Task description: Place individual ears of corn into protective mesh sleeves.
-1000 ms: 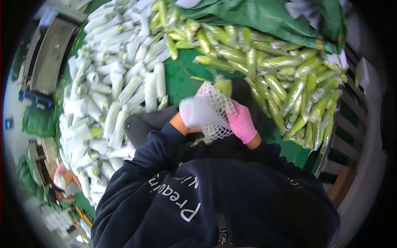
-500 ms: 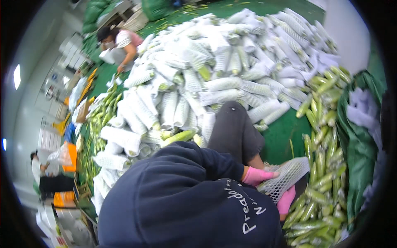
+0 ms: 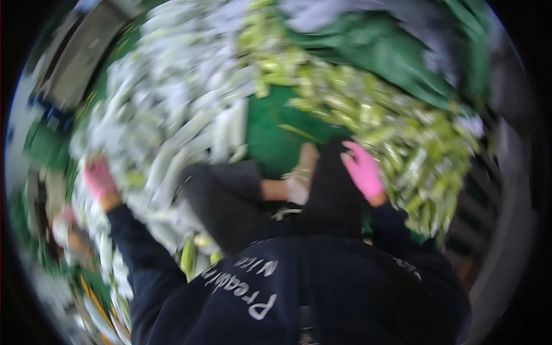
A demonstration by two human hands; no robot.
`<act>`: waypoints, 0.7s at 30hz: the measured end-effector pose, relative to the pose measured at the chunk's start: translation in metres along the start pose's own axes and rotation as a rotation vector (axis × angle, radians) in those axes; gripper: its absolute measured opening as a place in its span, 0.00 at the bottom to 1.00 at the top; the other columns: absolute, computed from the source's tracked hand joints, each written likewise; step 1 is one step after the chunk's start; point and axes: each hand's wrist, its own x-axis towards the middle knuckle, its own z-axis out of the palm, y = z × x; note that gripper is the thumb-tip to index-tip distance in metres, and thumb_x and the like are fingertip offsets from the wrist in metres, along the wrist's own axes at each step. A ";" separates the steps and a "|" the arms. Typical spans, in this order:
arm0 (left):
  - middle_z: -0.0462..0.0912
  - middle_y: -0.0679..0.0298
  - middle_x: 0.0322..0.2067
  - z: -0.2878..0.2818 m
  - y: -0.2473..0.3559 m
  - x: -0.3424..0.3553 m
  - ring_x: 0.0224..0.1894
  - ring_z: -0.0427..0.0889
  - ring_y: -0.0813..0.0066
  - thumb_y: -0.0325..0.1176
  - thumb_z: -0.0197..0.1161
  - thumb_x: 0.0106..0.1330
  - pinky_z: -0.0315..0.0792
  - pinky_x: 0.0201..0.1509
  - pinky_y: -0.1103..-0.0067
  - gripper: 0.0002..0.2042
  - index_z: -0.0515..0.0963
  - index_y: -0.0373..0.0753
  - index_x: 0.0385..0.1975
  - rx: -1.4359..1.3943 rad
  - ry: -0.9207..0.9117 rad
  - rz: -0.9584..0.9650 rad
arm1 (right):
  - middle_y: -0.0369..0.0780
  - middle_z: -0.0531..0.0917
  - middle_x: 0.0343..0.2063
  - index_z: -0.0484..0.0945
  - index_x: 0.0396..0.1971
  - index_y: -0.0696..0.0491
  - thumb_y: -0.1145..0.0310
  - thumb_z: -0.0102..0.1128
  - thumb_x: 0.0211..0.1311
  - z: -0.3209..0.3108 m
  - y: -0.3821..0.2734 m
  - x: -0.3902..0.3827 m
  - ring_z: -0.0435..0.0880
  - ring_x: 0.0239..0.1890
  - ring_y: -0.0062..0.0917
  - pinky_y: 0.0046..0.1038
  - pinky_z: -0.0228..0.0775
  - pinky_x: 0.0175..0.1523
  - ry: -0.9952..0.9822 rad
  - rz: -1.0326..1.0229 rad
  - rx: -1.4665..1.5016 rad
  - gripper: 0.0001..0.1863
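Note:
My left hand (image 3: 99,177), in a pink glove, reaches out over the left side of a pile of white foam net sleeves (image 3: 198,123). Long green vegetables, which look like corn ears in their husks, fill these sleeves. Blur smears the left fingers, so whether they grip anything is unclear. My right hand (image 3: 363,171), also gloved in pink, is held beside my right knee with its fingers spread and nothing in it. Close by on the right lies a heap of bare green ears (image 3: 411,164) in shiny clear film.
Behind the green heap lies a large green sack (image 3: 374,52) with pale grey material in its mouth. Between the piles, green floor (image 3: 270,129) shows in front of my bent legs. Another person's arm (image 3: 77,241) is at the far left. A grey bench-like block (image 3: 83,54) stands farther back.
My view has swung to the right. My hands, earlier together on a net-sleeved ear near the green heap, are now wide apart. The right hand has let go; the left reaches over the white pile.

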 end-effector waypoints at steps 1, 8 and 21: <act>0.67 0.50 0.58 0.020 -0.014 -0.027 0.60 0.67 0.61 0.34 0.46 0.70 0.59 0.67 0.68 0.18 0.66 0.31 0.55 -0.055 0.022 0.093 | 0.41 0.80 0.27 0.76 0.46 0.50 0.66 0.60 0.56 0.000 0.009 0.005 0.77 0.28 0.30 0.29 0.70 0.35 0.076 -0.031 0.001 0.16; 0.75 0.68 0.35 0.084 -0.195 -0.144 0.37 0.74 0.78 0.32 0.57 0.60 0.69 0.42 0.83 0.10 0.73 0.39 0.40 -0.260 -0.530 -0.770 | 0.39 0.80 0.32 0.78 0.42 0.55 0.75 0.58 0.56 -0.103 0.017 0.045 0.78 0.32 0.24 0.24 0.70 0.41 0.849 -0.265 -0.174 0.12; 0.55 0.44 0.64 0.291 -0.153 -0.370 0.65 0.55 0.45 0.33 0.60 0.58 0.49 0.67 0.60 0.28 0.63 0.38 0.59 0.686 -1.029 0.695 | 0.42 0.79 0.31 0.77 0.39 0.52 0.71 0.60 0.55 -0.132 -0.077 0.077 0.80 0.36 0.35 0.32 0.73 0.43 0.048 -0.589 0.029 0.11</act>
